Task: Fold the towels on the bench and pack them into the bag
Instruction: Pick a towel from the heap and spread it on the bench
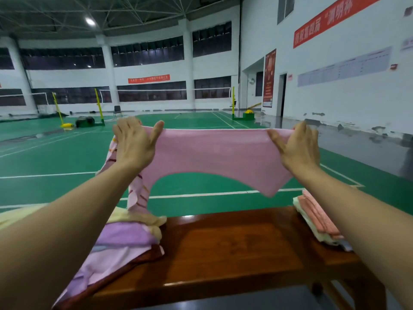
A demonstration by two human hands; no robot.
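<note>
A pink towel (214, 153) hangs stretched in the air above the wooden bench (234, 247). My left hand (134, 144) pinches its upper left corner and my right hand (295, 146) pinches its upper right corner, both raised at arm's length. The towel's patterned left end trails down onto a heap of unfolded towels (125, 240), lilac, pale yellow and dark red, at the bench's left end. A folded stack of salmon and cream towels (317, 218) lies at the bench's right end, partly behind my right forearm. No bag is in view.
The bench stands at the edge of a green badminton court (201, 186) with white lines. Net posts (99, 106) and a chair (117, 110) stand far off. A grey floor strip (357, 139) runs along the white wall on the right.
</note>
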